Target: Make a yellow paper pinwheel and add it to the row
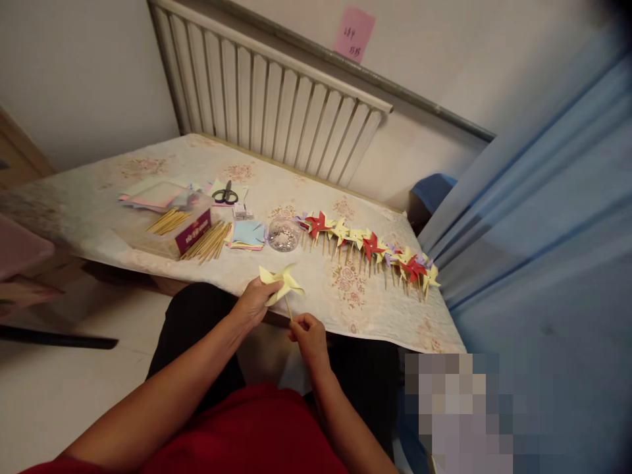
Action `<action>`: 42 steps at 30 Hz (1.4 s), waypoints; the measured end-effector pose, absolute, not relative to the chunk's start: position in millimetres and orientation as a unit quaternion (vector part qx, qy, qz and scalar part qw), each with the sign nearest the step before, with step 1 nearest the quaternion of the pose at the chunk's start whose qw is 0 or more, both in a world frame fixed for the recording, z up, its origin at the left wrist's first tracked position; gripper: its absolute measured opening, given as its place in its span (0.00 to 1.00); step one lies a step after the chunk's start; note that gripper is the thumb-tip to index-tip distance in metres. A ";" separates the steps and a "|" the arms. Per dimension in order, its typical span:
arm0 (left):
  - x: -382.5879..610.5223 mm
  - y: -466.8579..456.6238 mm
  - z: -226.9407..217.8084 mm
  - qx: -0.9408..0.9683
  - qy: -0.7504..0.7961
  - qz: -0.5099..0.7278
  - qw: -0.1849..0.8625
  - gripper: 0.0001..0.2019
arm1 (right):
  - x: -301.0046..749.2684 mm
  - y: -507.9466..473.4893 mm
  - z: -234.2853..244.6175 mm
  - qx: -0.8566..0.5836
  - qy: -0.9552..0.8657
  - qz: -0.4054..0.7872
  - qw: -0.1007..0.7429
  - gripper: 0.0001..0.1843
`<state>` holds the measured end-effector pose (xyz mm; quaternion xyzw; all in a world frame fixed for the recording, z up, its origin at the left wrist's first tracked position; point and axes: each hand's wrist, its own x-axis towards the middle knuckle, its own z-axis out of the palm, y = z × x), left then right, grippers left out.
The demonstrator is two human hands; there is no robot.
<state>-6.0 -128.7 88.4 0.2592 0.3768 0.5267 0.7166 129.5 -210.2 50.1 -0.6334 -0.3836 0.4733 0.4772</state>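
A pale yellow paper pinwheel (288,282) is held over the table's front edge. My left hand (255,299) pinches its left side between thumb and fingers. Below the pinwheel runs a thin wooden stick (288,307), and my right hand (309,332) is closed around its lower end. Close beyond my hands stands a clear round dish (284,236) of small shiny pieces. To its left lies a stack of cut paper squares (248,234), light blue on top, beside a bundle of loose wooden sticks (210,242).
Finished red, yellow and purple pinwheels (372,245) lie in a row at the right of the table (316,322). A clear plastic box (143,240) with sticks, scissors (225,193) and coloured paper sheets (158,195) lie at left. Behind is a radiator (276,99); a blue curtain (543,197) hangs right.
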 end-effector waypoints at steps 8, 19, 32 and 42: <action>-2.0 -129.9 85.3 0.272 0.383 0.518 0.715 0.21 | 136.6 -212.5 35.0 -0.653 -0.442 0.418 0.451 0.06; 10.2 -109.3 73.2 0.316 0.346 0.463 0.752 0.24 | 154.3 -196.8 26.6 -0.686 -0.434 0.352 0.466 0.09; 41.3 -25.2 38.8 0.411 0.394 0.357 0.741 0.28 | 186.4 -120.8 8.5 -0.726 -0.395 0.234 0.513 0.09; 50.0 10.1 23.3 0.394 0.406 0.316 0.762 0.21 | 196.4 -93.9 -12.7 -0.721 -0.423 0.145 0.530 0.10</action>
